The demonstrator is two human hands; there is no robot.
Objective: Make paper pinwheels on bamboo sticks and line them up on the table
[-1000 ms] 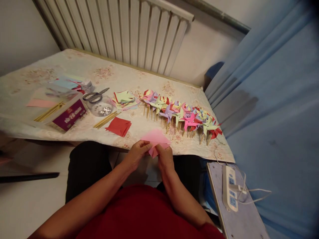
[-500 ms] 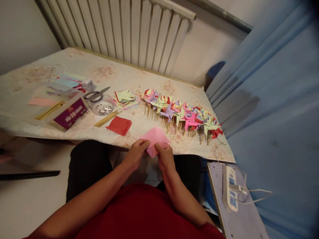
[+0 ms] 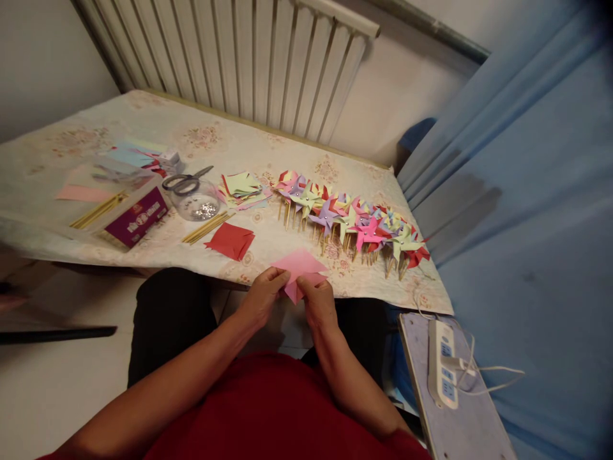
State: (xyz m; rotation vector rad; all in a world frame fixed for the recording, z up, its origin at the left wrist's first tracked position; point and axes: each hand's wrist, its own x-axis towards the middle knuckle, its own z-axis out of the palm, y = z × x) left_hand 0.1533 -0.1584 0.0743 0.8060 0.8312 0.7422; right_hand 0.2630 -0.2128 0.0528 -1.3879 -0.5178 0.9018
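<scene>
A pink paper square point(image 3: 299, 260) with cut flaps is held between both hands at the table's front edge. My left hand point(image 3: 265, 291) pinches its left side between thumb and fingers. On the right side, my right hand point(image 3: 317, 300) grips it, the thumb pressed on the paper. The fingertips beneath the sheet are hidden. Just beyond my left hand lies a stack of red paper squares point(image 3: 231, 241). Thin wooden sticks point(image 3: 207, 228) rest beside that stack. Past my right hand stand several finished paper pinwheels point(image 3: 368, 233) on sticks, packed in rows.
Scissors point(image 3: 184, 184) lie across a clear bowl point(image 3: 198, 206) of small shiny pins. To its left is a purple-labelled box point(image 3: 136, 217); behind it, more cut paper squares point(image 3: 242, 185). A power strip point(image 3: 443, 364) with cables sits on a side board at the right.
The far part of the pink paper looks slightly lower and flatter. Both hands keep their grip on it. The whole view has shifted very slightly.
</scene>
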